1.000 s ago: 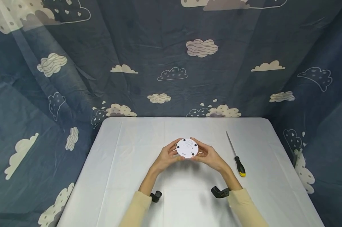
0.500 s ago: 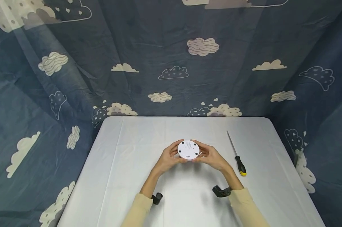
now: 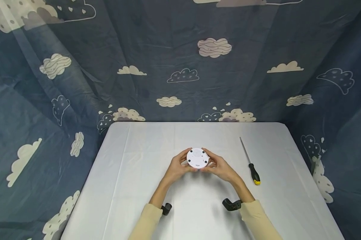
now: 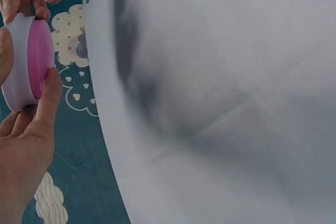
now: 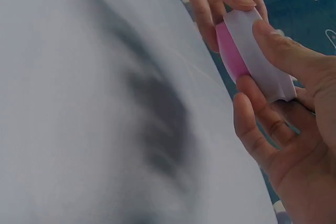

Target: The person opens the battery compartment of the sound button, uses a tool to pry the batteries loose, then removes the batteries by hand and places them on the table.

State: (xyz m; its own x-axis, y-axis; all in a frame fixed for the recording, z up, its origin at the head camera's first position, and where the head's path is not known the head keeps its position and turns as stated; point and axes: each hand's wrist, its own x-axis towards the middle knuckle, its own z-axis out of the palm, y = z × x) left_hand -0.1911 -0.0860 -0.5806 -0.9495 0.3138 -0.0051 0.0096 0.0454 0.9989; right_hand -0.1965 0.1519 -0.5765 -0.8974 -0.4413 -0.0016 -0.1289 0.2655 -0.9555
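A round white device [image 3: 197, 158] with a pink face is held up over the table between both hands. In the head view its white side shows a patch of small holes and several dark round dots near the rim. My left hand [image 3: 178, 164] grips its left edge, thumb at the near side. On the opposite edge my right hand [image 3: 220, 165] grips it the same way. The left wrist view shows the pink face [image 4: 41, 59] turned toward the table, with a left fingertip against it. White side wall [image 5: 260, 56] sits under the right thumb in the right wrist view.
A screwdriver [image 3: 252, 171] with a black and yellow handle lies on the white-covered table [image 3: 138, 186], right of the right hand, its shaft pointing away. Dark blue cloth [image 3: 180, 50] with cloud prints hangs behind and at both sides.
The device has turned a little between the hands, so its dark dots sit at different places. It shifted slightly right, then back left. Both hands keep their grip.
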